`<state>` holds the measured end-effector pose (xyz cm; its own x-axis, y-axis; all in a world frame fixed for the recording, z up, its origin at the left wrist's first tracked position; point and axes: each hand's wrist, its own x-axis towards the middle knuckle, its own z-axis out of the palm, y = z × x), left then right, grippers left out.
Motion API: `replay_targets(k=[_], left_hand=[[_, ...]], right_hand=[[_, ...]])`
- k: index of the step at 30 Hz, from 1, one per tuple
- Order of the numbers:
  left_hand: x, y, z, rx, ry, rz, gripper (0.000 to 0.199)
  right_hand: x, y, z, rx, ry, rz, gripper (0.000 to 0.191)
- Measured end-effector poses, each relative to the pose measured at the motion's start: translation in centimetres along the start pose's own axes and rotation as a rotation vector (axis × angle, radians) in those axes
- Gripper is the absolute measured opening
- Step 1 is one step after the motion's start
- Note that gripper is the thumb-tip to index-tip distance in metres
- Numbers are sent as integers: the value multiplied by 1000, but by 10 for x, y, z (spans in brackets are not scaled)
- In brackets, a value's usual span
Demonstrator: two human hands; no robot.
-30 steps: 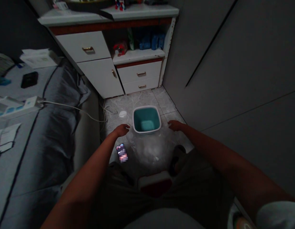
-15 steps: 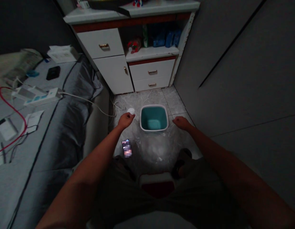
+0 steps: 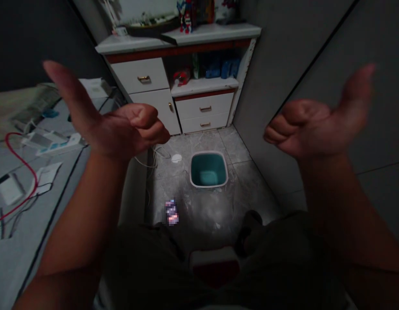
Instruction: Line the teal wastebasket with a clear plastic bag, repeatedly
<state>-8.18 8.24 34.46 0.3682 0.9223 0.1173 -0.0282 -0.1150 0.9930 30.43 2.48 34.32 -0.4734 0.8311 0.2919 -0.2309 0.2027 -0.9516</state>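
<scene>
My left hand (image 3: 118,129) is raised in the air at the left, its fingers curled into a fist and its thumb stretched upward. At the right, my right hand (image 3: 318,125) makes the same thumbs-up shape. Neither fist shows anything in it, and neither touches an object. Between the hands and below them, a teal bin (image 3: 208,165) with a pale rim stands upright on the grey tiled floor. Shiny folds that look like clear plastic lie around it. A lit phone (image 3: 171,213) lies on the floor to the bin's lower left.
A white cabinet (image 3: 204,97) with drawers stands behind the bin. On the left, a bed (image 3: 66,185) bears a power strip (image 3: 62,144) and cables. A small white object (image 3: 176,158) lies near a coiled cord (image 3: 156,157). Grey panels (image 3: 347,129) rise on the right.
Both hands have risen from beside the bin and moved apart, up toward the camera, with thumbs now extended. The view has tilted up slightly. The bin and phone stay in place.
</scene>
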Motion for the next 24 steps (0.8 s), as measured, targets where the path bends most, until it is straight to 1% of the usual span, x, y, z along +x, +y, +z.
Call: replay_targets(k=[1, 2, 3, 4, 5, 6, 8, 9, 10, 11, 12, 13, 15, 17, 19, 20, 21, 22, 23, 24], left_hand=[[10, 3, 6, -82, -101, -7, 109], [24, -2, 12, -167, -181, -43, 105], [42, -15, 20, -214, -198, -111, 100], [63, -33, 27, -232, -170, -174, 95], [84, -56, 33, -224, -144, -237, 91], [103, -81, 37, -199, -118, -271, 89], [133, -131, 40, -144, -114, -281, 87], [143, -150, 38, -113, -113, -278, 86], [150, -165, 36, -84, -107, -271, 86], [155, -173, 32, -59, -95, -257, 86], [157, -176, 28, -39, -72, -237, 86], [159, -172, 25, -25, -36, -209, 86], [157, -152, 20, -11, 59, -136, 84], [146, -124, 19, 2, 155, -58, 79], [121, -99, 20, 23, 219, 13, 68], [103, -91, 20, 35, 239, 45, 61], [83, -87, 20, 45, 246, 70, 55], [62, -89, 20, 54, 254, 86, 48], [41, -95, 20, 62, 256, 91, 43], [23, -107, 19, 72, 254, 86, 38]], right_hand=[[8, -9, 4, -49, -25, -16, 79], [19, -7, 5, -94, -45, -9, 81], [35, 4, 2, -129, -40, 7, 83], [53, 24, -4, -161, -24, 59, 85], [72, 51, -13, -192, 23, 155, 87], [89, 82, -24, -205, 64, 270, 87], [117, 142, -47, -206, 141, 431, 85], [126, 166, -57, -200, 175, 478, 84], [131, 183, -66, -189, 198, 506, 84], [134, 193, -73, -180, 215, 515, 84], [134, 195, -78, -173, 226, 513, 84], [134, 192, -81, -165, 230, 501, 83], [129, 174, -82, -156, 229, 453, 81], [119, 152, -76, -175, 224, 377, 78], [101, 133, -63, -250, 246, 275, 72], [88, 128, -55, -311, 270, 223, 68], [73, 126, -47, -384, 293, 176, 64], [56, 127, -38, -468, 311, 138, 61], [39, 132, -30, -565, 305, 116, 58], [21, 141, -23, -671, 274, 118, 55]])
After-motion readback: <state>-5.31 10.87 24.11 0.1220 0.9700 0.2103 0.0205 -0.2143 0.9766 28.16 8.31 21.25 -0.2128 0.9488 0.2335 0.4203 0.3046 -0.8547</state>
